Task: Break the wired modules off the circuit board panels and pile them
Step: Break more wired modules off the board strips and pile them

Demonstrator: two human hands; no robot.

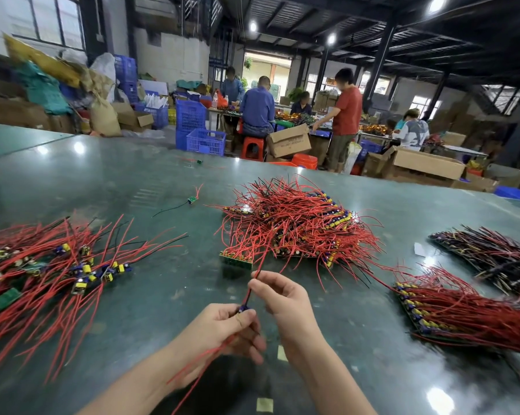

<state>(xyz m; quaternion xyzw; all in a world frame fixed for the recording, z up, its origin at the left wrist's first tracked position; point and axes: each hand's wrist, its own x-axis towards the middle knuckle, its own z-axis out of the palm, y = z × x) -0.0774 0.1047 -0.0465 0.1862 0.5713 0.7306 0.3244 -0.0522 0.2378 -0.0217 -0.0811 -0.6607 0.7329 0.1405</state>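
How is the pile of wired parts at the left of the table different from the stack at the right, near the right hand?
The left pile is loose: single modules lie apart, wires fanning in many directions. The right stack is orderly: modules still sit in rows on panels, wires combed roughly one way. In the left pile small green boards lie singly; in the right stack components line the panel edge. Both have red wires and yellow and blue components, and rest on the dark green table.

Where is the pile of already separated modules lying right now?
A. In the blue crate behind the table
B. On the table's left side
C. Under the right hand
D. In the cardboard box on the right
B: the loose modules, single small boards with red wires fanned out, lie heaped on the table to the left of the left hand, while uncut panels lie to the right.
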